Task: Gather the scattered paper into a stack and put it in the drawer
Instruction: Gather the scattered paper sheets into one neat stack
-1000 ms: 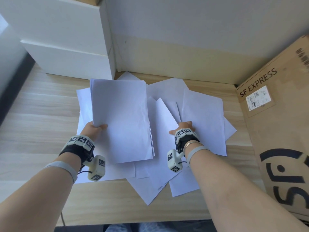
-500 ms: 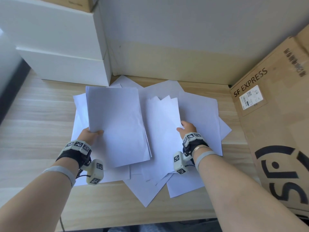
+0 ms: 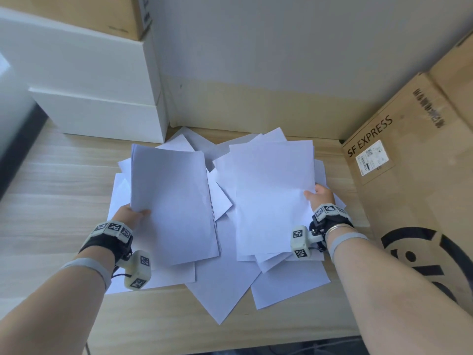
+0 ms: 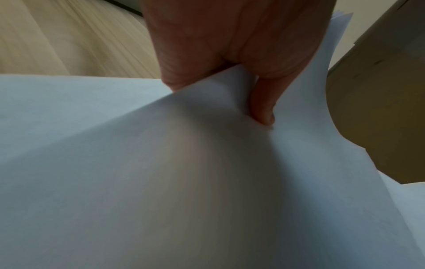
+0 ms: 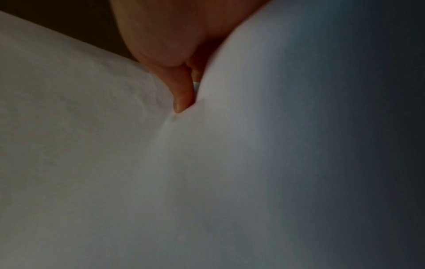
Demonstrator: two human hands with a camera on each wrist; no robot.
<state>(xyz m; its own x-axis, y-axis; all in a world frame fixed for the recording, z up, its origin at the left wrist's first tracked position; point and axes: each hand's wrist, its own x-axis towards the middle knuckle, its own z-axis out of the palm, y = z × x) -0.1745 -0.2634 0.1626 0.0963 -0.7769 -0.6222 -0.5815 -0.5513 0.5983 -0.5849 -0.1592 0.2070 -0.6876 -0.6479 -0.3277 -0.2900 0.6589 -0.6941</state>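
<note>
My left hand (image 3: 133, 213) pinches the left edge of a neat stack of white paper (image 3: 174, 201), lifted off the desk. The left wrist view shows its thumb and fingers (image 4: 262, 109) clamped on the sheets (image 4: 161, 182). My right hand (image 3: 318, 197) grips the right edge of a second, looser bunch of sheets (image 3: 273, 196), also raised. In the dim right wrist view a fingertip (image 5: 181, 102) presses into that paper (image 5: 230, 163). More loose sheets (image 3: 225, 285) lie fanned out on the wooden desk (image 3: 56, 180) beneath both bunches.
White drawer boxes (image 3: 102, 119) stand stacked at the back left against the wall. A large SF EXPRESS cardboard box (image 3: 414, 190) fills the right side, close to my right hand. Another cardboard box (image 3: 102, 14) sits on top of the white boxes.
My right hand has picked up several sheets from the middle pile and swung them up and to the right. My left hand has kept its stack almost still.
</note>
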